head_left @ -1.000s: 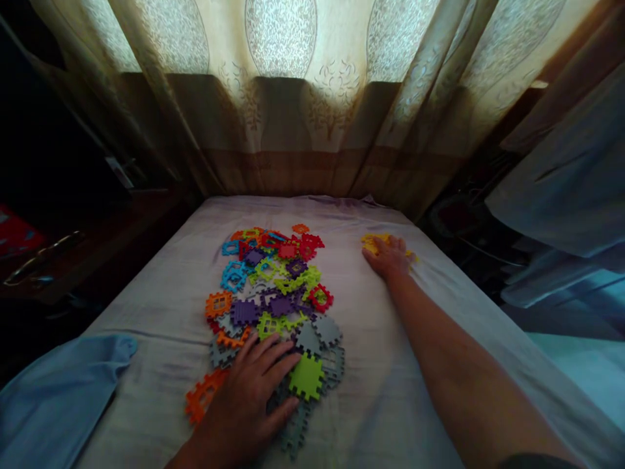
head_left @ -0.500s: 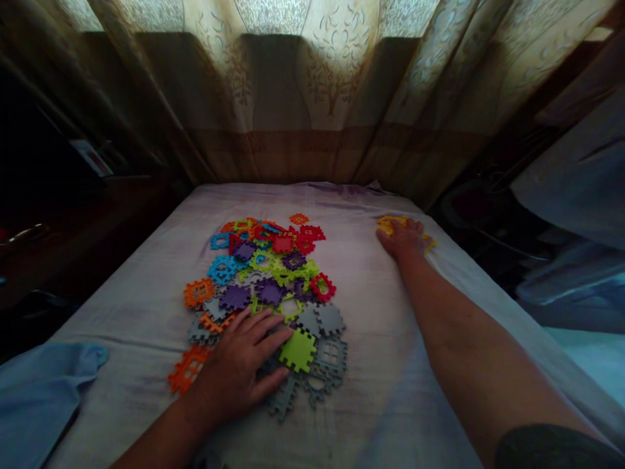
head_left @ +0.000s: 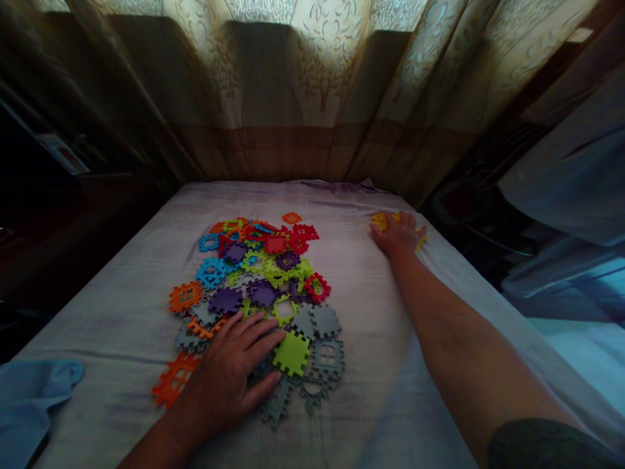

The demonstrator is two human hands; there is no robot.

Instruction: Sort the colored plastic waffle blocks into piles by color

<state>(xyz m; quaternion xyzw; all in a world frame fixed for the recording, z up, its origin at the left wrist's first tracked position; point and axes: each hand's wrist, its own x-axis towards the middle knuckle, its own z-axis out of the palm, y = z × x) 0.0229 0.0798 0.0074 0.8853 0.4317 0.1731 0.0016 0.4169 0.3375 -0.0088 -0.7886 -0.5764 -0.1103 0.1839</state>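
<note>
A spread pile of toothed plastic tiles in several colours covers the middle of the cloth. My left hand (head_left: 234,368) rests on the near part of the pile, fingers apart, beside a light green tile (head_left: 291,353) and over grey ones (head_left: 325,355). Purple tiles (head_left: 225,300) are just beyond its fingertips. At the far right, my right hand (head_left: 396,232) lies with spread fingers over yellow tiles (head_left: 378,221), which are partly hidden beneath it. Farther back in the pile are red (head_left: 305,232) and blue tiles (head_left: 211,271).
The pale cloth-covered surface (head_left: 361,365) reaches back to a patterned curtain (head_left: 322,71). A light blue cloth (head_left: 34,397) lies at the near left. Pale fabric (head_left: 561,182) hangs at the right.
The whole view has shifted slightly, so the pile and both hands appear a little farther left. Both hands keep nearly the same places over the tiles.
</note>
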